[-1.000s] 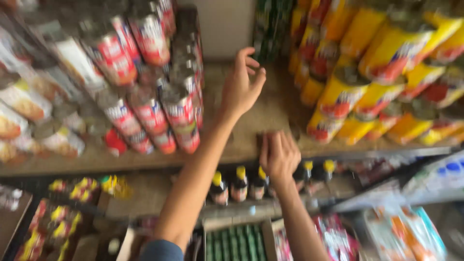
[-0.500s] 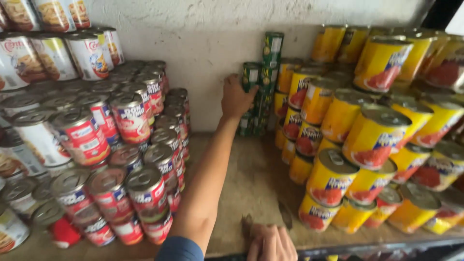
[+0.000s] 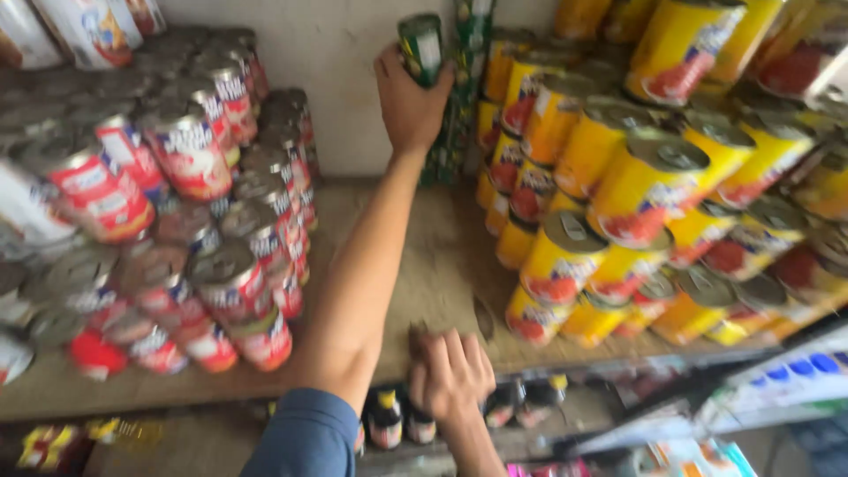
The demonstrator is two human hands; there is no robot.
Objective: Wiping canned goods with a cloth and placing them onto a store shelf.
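On the wooden shelf (image 3: 442, 265), the far left is packed with red-labelled cans (image 3: 190, 159) lying on their sides, lids facing out, stacked several rows high and reaching back to the pale wall (image 3: 344, 79). Above that stack, at the top left corner, a few white-labelled cans (image 3: 84, 26) show partly.

Right of the red stack, the shelf board is bare down its middle, and the person's left arm, in a blue sleeve (image 3: 305, 437), stretches across that bare strip toward the wall. The left hand (image 3: 408, 104) is at the back of the shelf, fingers wrapped tight around a small green can (image 3: 421, 49), which is held upright, lifted clear of the board and just beside a narrow column of green cans (image 3: 464, 79) standing against the wall.

Nearer the front edge of the shelf, the right hand (image 3: 452, 375) rests on the board with its fingers curled together, holding nothing that I can make out.

To the right of the bare strip rises a pile of yellow cans (image 3: 636, 194) with red pictures, also on their sides, filling the shelf to its right end. Below the shelf's front edge, dark bottles with yellow caps (image 3: 389, 415) stand in a row.
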